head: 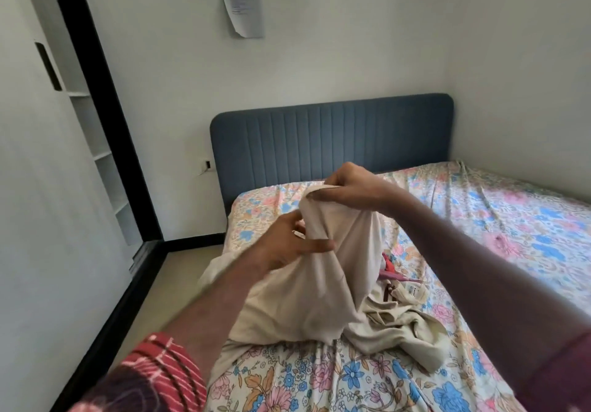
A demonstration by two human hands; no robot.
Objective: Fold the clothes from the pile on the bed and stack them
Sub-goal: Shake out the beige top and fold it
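Holding a cream garment (319,271) up at frame centre, above the bed (511,219): right hand (355,187) pinching its top edge, left hand (287,245) gripping the cloth just below, lower left. Hanging down onto the pile (393,325), lower centre. Behind, blue headboard (329,136); paper (243,5) on the wall, upper centre.

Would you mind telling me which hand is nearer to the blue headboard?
Right. The right hand grips the top of the cream garment, raised just in front of the headboard; the left hand holds the cloth lower, nearer the person.
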